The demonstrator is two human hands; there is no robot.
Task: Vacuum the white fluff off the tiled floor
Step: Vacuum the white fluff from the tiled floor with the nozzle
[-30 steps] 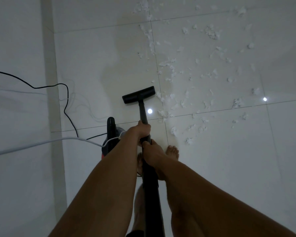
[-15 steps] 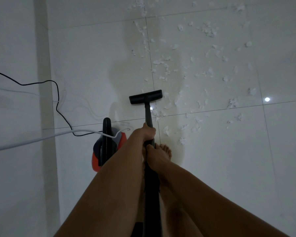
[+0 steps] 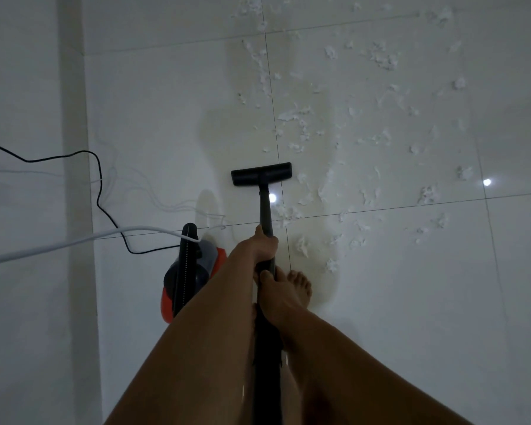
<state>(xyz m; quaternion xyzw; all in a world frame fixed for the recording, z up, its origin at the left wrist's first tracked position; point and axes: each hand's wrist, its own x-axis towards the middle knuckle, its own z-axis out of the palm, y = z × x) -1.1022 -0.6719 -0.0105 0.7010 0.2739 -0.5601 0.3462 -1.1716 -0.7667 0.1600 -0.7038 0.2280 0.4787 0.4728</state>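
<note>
Head view: the left hand (image 3: pixel 262 245) and right hand (image 3: pixel 276 297) are curling round the vacuum wand (image 3: pixel 265 210), mid-sweep, while white fluff (image 3: pixel 365 142) is lying from one to three o'clock of the nozzle (image 3: pixel 261 173), likely needing a rightward pass.

Black cable (image 3: pixel 98 179) snaking in from left edge, looping, heading nearer toward centre. White cable (image 3: pixel 59 245) coming in from left too, crossing over black one. Bare foot (image 3: pixel 299 286) standing near centre, toes pointing far. Two light glints shining: centre one (image 3: pixel 272 197), right one (image 3: pixel 486 182). Grey band (image 3: pixel 74 148) running near-to-far down left, not sure what it is.
</note>
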